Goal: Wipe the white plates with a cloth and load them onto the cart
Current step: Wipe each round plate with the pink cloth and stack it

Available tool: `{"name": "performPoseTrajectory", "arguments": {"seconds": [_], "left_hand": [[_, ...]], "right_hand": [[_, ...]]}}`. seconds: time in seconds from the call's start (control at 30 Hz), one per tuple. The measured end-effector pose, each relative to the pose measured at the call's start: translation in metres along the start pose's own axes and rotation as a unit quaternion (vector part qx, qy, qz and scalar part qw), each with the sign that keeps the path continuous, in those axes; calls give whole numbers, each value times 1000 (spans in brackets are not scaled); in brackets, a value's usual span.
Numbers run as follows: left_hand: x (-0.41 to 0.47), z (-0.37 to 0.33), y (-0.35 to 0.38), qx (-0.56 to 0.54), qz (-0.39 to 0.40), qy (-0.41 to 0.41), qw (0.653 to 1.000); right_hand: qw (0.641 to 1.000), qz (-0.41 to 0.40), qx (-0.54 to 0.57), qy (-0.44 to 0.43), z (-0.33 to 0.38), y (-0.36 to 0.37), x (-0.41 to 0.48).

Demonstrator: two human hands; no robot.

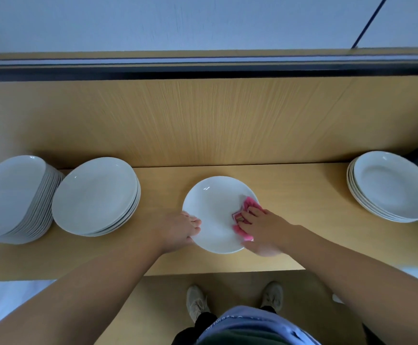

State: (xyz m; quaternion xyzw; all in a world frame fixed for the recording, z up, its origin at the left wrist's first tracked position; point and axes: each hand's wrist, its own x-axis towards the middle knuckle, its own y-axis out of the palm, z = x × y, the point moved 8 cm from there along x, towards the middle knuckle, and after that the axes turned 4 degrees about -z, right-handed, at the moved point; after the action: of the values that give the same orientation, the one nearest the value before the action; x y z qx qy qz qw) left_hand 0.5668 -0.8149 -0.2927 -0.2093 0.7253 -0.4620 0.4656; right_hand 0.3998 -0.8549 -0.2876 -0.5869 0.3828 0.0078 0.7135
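pink cloth (246, 213): bunched on the right side of the plate (214, 210), right hand (265, 232) on top with fingers bent over it and pressing down, so it's got hold of the cloth
left hand (181, 230): clamped on the plate's left rim, fingertips over the edge, pinning it flat
plate: sits alone on the counter (302, 195), toward the front edge, well apart from the stacks either side
doing it well: imo keep that rim hold firm so the plate doesn't skate, sweep the cloth round the well and out over the rim, then turn the plate to get the patch under the left fingers. glaze looks slippery, so a two-handed lift after seems safer
near-left stack (95, 195): just a few plates
far-left stack (11, 192): taller, cut off by the frame edge
right stack (392, 185): short pile, something dark behind it I can't make out
hidden: cart is nowhere in view, right thumb is out of sight, and no telling which stacks are wiped or whether this plate is wet or dirty
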Motion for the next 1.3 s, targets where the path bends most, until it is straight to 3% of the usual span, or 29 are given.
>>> {"name": "performPoseTrajectory", "arguments": {"seconds": [0.17,0.37,0.43,0.57,0.93,1.13,1.3], "left_hand": [[1,1,4,5,9,-9,1000],[2,2,9,2,21,-31,999],[0,1,4,-9,14,-43,999],[0,-3,-6,-47,6,-85,995],[46,-86,-35,-72,-107,-146,981],[69,-97,-26,-68,-58,-222,971],[75,-103,-19,-61,-54,-222,972]], "right_hand": [[995,21,-11,-95,16,0,-12],[988,0,-104,-110,27,-11,-5],[989,9,-74,-124,25,-11,-8],[994,-25,63,-85,1,-22,-22],[975,-187,122,-11,-71,-49,-56],[973,-194,122,14,-98,-55,-67],[970,-211,118,12,-103,-59,-68]]}}
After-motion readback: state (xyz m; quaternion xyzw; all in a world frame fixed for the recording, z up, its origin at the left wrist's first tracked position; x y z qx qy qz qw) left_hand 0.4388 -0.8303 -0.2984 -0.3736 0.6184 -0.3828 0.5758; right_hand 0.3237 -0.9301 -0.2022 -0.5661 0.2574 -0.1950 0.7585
